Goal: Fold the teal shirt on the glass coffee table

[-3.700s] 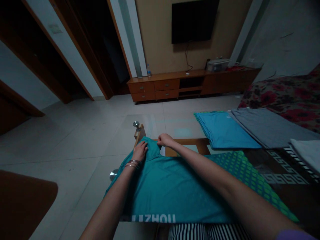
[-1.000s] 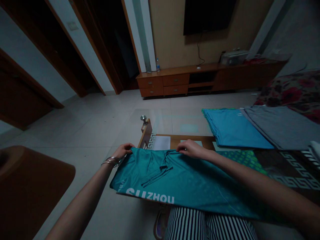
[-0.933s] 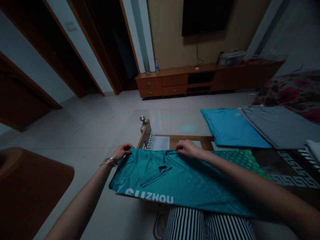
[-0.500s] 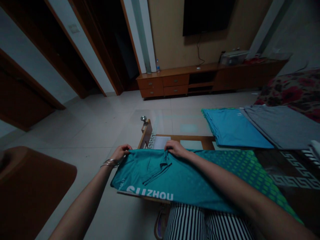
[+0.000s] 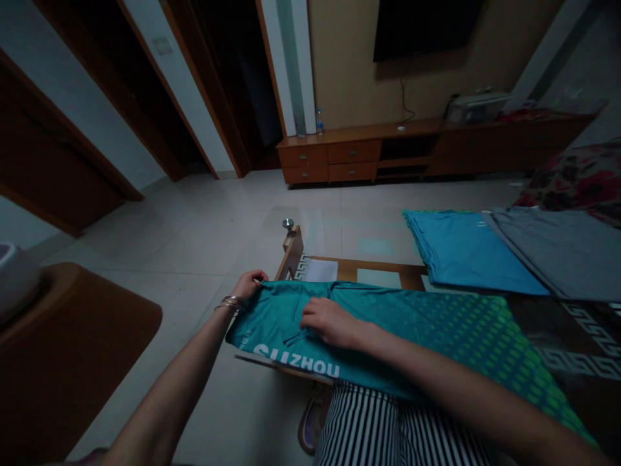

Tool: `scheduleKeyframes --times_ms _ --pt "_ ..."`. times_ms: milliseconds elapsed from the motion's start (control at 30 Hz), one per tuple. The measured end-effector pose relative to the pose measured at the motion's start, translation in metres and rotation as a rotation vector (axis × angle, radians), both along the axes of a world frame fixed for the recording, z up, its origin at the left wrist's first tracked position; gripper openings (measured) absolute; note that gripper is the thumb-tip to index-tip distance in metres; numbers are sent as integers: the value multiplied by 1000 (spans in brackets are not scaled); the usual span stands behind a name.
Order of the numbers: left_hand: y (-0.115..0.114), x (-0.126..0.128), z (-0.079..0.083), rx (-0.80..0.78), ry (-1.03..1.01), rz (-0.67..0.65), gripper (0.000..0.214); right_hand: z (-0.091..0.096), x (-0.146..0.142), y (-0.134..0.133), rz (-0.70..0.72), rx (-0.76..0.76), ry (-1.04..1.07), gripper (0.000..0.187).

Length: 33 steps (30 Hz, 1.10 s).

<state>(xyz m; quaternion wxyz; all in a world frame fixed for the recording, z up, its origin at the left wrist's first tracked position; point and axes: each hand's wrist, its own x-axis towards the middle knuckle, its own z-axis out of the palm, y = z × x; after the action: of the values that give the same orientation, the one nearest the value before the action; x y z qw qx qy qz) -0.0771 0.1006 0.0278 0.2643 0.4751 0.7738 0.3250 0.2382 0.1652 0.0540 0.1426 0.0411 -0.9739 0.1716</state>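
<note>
Under both hands, one teal SUZHOU shirt

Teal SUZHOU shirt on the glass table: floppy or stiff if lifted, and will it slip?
Probably very floppy: the teal printed shirt shows soft creases beside the right hand. It looks thin, so likely light. Its slight sheen suggests it could slide fairly easily if pushed across the glass tabletop.
</note>
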Motion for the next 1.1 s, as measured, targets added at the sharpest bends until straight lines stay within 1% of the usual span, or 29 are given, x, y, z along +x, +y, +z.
scheduleKeyframes --times_ms 67,133,200,333,433,600,700,767,833,867,900,967,1033,1067,1100 --pt "-1 0 -2 4 -13 14 19 2 -8 -25 49 70 -20 16" --pt "-1 0 -4 9 -19 25 19 -1 -19 -42 26 119 -36 16" --pt "0 -1 -6 12 -20 29 20 -4 -30 -49 -13 137 -59 16" --pt "1 -4 -6 17 -19 27 20 -9 -46 -47 -38 125 -128 19" --pt "1 -4 -6 22 -20 34 21 -9 -50 -44 -41 96 -152 22" --pt "2 -4 -8 23 -18 41 24 -10 -46 -48 11 95 -101 17" --pt "1 -4 -11 34 5 37 25 -11 -40 -52 41 130 -131 13" --pt "0 -4 -11 51 30 29 25 -8 -34 -53 45 121 -136 13" --pt "-3 -4 -10 73 53 17 25 -2 -25 -49 21 83 -114 20" --pt "-5 -4 -9 85 66 0 26 2 -20 -44 -16 64 -100 22" --pt "-8 -3 -7 97 92 -33 25 5 -15 -36 -76 53 -90 22" --pt "-14 -3 -3 122 192 -128 24 9 -6 -16 -249 60 -81 18" --pt "-19 -2 1 140 333 -218 22 5 -1 11 -420 76 -75 19" --pt "-21 -1 2 143 395 -247 20 0 0 24 -469 73 -68 20" --pt "-23 0 3 146 438 -262 20 -7 0 37 -488 54 -59 21"
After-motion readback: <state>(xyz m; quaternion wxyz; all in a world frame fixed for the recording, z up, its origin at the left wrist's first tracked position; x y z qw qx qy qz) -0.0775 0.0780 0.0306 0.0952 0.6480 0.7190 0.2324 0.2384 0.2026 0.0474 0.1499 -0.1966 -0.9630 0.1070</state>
